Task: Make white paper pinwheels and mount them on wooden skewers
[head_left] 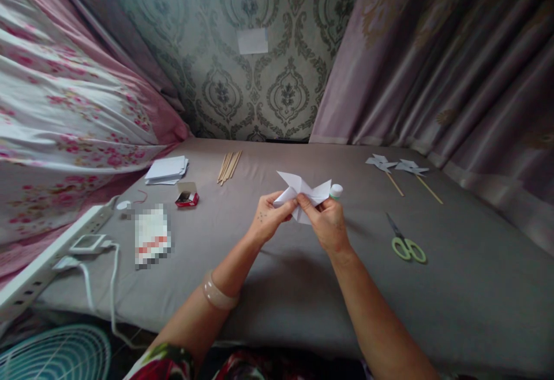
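A folded white paper pinwheel shape [303, 191] is held up over the grey surface [259, 264] between both hands. My left hand [270, 218] pinches its left flap, fingers closed. Gripping the paper's lower middle is my right hand [326, 223], fingers also closed. Just behind the paper stands a small white-capped glue bottle [336, 190].
Green-handled scissors [405, 245] lie right of my hands. Two finished paper pinwheels on sticks [396, 168] rest at the far right. Wooden sticks [228, 166], a stack of white paper [167, 169], a small red box [187, 195] and a power strip [64, 247] are on the left.
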Motion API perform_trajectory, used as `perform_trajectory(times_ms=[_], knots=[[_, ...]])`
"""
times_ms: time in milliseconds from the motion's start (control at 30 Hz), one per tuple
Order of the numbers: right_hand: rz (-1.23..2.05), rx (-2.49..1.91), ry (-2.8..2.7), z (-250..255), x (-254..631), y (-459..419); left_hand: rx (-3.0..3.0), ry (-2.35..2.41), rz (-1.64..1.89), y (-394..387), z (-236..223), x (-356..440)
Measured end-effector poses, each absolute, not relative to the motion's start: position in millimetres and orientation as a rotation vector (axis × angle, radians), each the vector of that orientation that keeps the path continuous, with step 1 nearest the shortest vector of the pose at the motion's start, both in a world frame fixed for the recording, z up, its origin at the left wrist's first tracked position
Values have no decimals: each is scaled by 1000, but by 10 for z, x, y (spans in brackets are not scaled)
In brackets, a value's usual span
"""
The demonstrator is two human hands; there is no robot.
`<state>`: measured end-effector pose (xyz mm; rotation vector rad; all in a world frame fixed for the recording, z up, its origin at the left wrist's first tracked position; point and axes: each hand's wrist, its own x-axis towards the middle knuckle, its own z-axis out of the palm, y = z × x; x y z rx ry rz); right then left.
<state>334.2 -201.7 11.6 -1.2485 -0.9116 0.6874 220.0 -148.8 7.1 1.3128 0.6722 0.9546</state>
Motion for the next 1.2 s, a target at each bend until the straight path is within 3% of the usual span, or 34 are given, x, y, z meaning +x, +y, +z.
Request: perform_trajectory(times_ms=[567,867,1033,1200], knots=[[536,-1320,-1106,255,3273,-1821,1157,531,1051,-1403,93,2085],[631,-1097,-1044,443,3594,-1706,1392,443,785,-1299,48,1787],[677,-1013,-1164,520,3757,-1774,1514,504,1009,-1312,4,1859],[501,-1045,-1235,572,4017,-1876,1757,510,1210,-1344,21,1895]])
